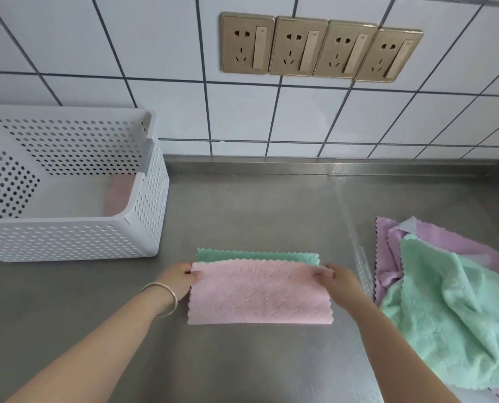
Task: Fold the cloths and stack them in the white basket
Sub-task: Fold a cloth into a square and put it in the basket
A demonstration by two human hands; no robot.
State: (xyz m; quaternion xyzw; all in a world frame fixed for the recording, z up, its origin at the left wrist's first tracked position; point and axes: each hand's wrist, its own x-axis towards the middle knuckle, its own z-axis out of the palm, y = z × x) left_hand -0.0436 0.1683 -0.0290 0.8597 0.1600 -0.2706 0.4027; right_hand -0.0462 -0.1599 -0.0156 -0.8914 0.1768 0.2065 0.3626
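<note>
A cloth with a pink face and a green underside (258, 295) lies on the steel counter in front of me, its pink half doubled over so a green strip (257, 255) shows along the far edge. My left hand (180, 279) pinches the upper left corner of the pink layer. My right hand (337, 279) pinches the upper right corner. The white perforated basket (68, 237) stands at the left, with a pink cloth (117, 196) lying on its floor.
A loose pile of green (452, 321) and purple cloths (434, 239) lies at the right on the counter. A tiled wall with a row of gold sockets (318, 48) rises behind the counter. Bare steel lies between basket and cloth.
</note>
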